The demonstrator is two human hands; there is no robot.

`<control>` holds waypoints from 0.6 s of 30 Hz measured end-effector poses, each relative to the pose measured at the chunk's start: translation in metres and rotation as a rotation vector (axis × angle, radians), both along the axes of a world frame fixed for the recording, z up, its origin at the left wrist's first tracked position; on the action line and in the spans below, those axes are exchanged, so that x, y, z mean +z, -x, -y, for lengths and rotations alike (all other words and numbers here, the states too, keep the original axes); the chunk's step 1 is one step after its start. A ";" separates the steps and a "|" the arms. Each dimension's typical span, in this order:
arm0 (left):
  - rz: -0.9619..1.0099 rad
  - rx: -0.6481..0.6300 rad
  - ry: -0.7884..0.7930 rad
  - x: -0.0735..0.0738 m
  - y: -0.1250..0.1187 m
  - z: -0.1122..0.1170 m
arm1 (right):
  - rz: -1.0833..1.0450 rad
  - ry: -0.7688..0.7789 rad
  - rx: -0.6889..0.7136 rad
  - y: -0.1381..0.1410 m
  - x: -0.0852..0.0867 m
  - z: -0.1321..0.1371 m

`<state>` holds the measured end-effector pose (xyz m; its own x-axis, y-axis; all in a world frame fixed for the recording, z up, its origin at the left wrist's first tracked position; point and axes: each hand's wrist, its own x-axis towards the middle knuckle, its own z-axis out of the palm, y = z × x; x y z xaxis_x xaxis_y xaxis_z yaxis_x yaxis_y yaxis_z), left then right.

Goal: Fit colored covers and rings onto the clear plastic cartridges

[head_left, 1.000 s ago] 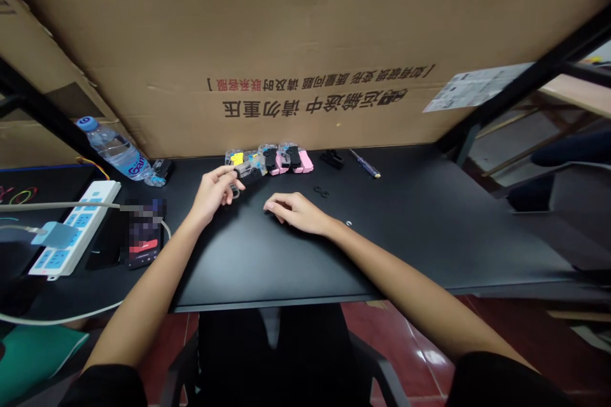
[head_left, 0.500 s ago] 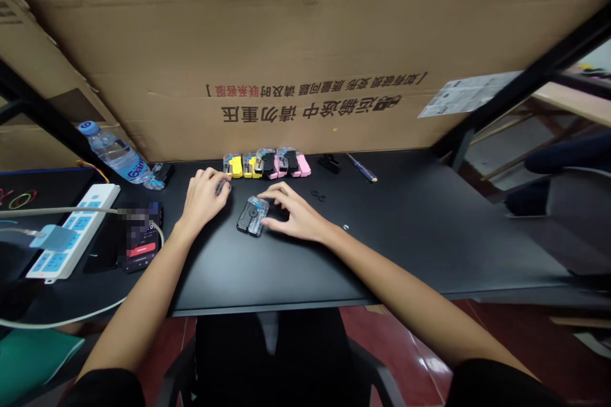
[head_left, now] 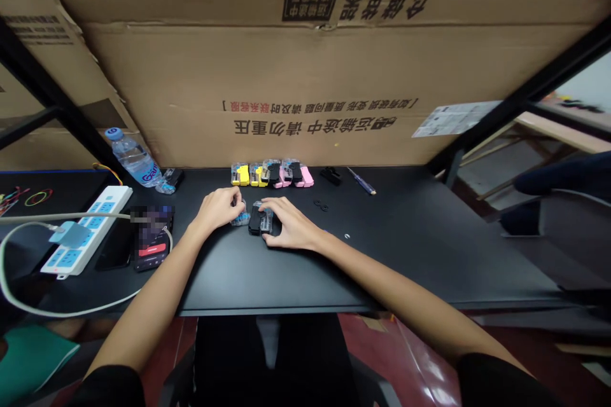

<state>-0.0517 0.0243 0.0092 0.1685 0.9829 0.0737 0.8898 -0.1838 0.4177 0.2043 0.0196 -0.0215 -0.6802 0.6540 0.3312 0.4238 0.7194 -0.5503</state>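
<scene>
My left hand (head_left: 220, 208) is closed, thumb and fingers pinching a small clear plastic piece with blue bits (head_left: 240, 216). Right beside that piece is a flat black-and-clear plastic gadget (head_left: 256, 220) lying on the black tabletop. The thumb and fingers of my right hand (head_left: 292, 224) grip the gadget's clear side. Behind both hands, similar gadgets with yellow (head_left: 244, 175), black and pink (head_left: 305, 177) parts form a row against the cardboard. Fingers partly cover both held things.
A black part (head_left: 330, 175), a screwdriver (head_left: 363, 182), small black rings (head_left: 321, 205) and a small white bit (head_left: 347, 236) lie to the right. At left are a water bottle (head_left: 138, 160), a power strip (head_left: 88, 229), a phone (head_left: 151, 248) and a white cable. Cardboard (head_left: 286, 70) walls the back.
My left hand has moved right with the clear piece, bringing it beside the gadget. My right hand has closed on the gadget, which now sits more upright. The camera view has tilted up.
</scene>
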 end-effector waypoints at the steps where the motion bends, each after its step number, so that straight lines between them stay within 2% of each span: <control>1: 0.006 0.000 0.000 -0.001 0.001 0.000 | -0.037 -0.033 0.007 0.003 0.004 -0.008; 4: 0.040 -0.011 0.007 -0.003 0.001 -0.001 | -0.101 -0.153 0.002 0.014 0.024 -0.046; 6: 0.069 -0.020 0.015 -0.003 0.001 -0.001 | -0.065 -0.187 -0.009 0.024 0.036 -0.075; 10: 0.090 -0.039 0.013 -0.002 0.002 0.000 | 0.105 -0.185 -0.003 0.042 0.039 -0.120; 14: 0.096 -0.070 0.011 -0.003 0.006 -0.001 | 0.177 -0.226 -0.051 0.044 0.036 -0.126; 16: 0.103 -0.088 0.007 -0.003 0.007 -0.001 | 0.123 -0.277 -0.093 0.032 0.041 -0.116; 18: 0.112 -0.112 0.002 -0.004 0.006 0.000 | 0.022 -0.329 -0.183 0.008 0.049 -0.105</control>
